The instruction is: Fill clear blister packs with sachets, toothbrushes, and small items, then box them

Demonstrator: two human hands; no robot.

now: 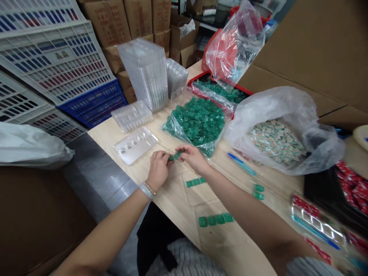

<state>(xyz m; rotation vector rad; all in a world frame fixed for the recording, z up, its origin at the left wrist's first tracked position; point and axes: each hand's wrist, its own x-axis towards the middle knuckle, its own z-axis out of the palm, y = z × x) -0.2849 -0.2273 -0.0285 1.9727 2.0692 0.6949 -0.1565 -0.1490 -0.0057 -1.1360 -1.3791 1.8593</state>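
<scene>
Over the near part of the wooden table (169, 184), my left hand (158, 168) pinches a small green translucent piece (171, 158). Close by on its right, my right hand (193, 156) has fingers closed on another small green piece (178, 155); whether the two pieces touch I cannot tell. Just beyond my hands lies a clear bag heaped with green pieces (198, 119). Below my right forearm, thin clear plastic trays hold short rows of green pieces (220, 219), partly hidden by the arm. A clear moulded tray (136, 145) lies left of my hands.
Tall stacked clear trays (146, 73) stand at the back left. To the right are a plastic bag of small patterned pieces (277, 142), a blue pen (241, 164) and red patterned packs (306, 206). White crates (54, 57) and cardboard boxes (107, 23) line the left and back.
</scene>
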